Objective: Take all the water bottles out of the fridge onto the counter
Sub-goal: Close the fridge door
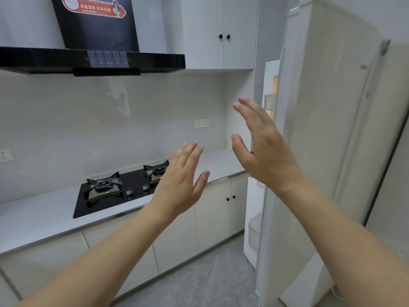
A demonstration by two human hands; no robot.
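Fingers straight and spread on both raised hands, nothing held, left hand (181, 182) above the counter (44, 216) by the gas hob (119, 189), right hand (263, 147) before the fridge (327, 129), its door ajar, water bottles not visible.

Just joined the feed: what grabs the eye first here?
Two bare hands, left hand and right hand, raised open mid-frame, holding nothing. Behind them, a black gas hob sits in the pale counter. The tall white fridge fills the right, door ajar.
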